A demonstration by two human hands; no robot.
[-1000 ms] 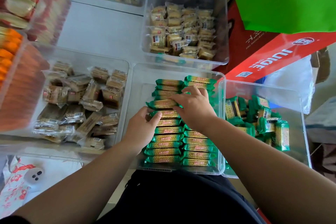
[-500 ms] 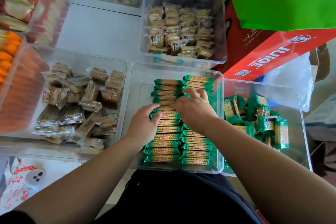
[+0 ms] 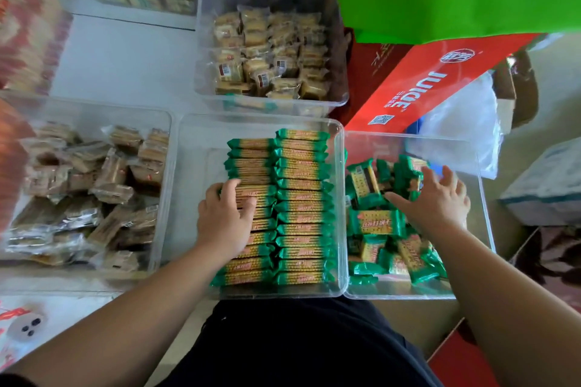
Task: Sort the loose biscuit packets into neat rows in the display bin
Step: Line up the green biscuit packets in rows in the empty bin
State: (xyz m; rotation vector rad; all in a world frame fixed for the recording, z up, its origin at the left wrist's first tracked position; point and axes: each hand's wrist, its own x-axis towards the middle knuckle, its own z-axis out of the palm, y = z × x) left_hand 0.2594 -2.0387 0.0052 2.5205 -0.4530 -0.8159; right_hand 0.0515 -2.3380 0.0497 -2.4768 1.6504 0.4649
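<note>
Fingers [image 3: 231, 187] of the left hand [image 3: 224, 220] lie bent over the left row [image 3: 251, 163] of green biscuit packets in the clear display bin [image 3: 195, 198]; whether they grasp a packet cannot be told. Right hand [image 3: 437, 201]: fingers released and splayed above the loose packets [image 3: 377, 223] heaped in the adjoining bin [image 3: 408, 137] (thumb touching the heap). 2 rows stand in the display bin, the right row [image 3: 301, 198] touching the left. The bins sit side by side, walls touching.
</note>
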